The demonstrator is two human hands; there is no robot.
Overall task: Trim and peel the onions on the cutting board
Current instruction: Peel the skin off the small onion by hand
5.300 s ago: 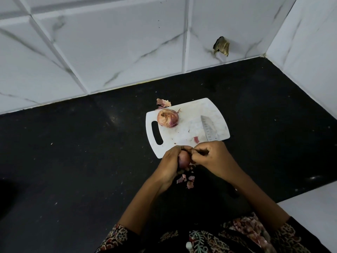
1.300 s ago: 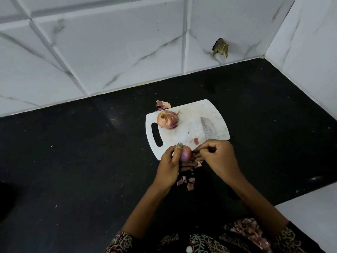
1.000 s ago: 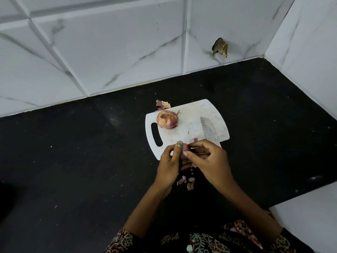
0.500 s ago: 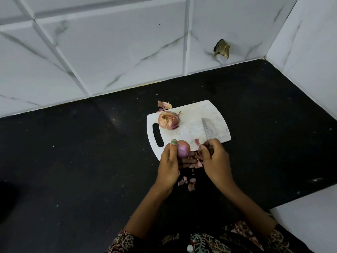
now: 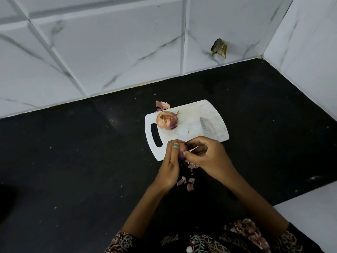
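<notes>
Peeling step: left hand [image 5: 171, 167] grips 1 small onion [image 5: 182, 152]; right hand [image 5: 206, 156] fingertips pinch its skin. Next, pull the skin away.

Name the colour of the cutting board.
White, with faint stains: the cutting board shows best in the head view, on the black counter.

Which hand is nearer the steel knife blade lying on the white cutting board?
Right. The right hand is just below the knife blade; the left hand sits farther left.
</notes>
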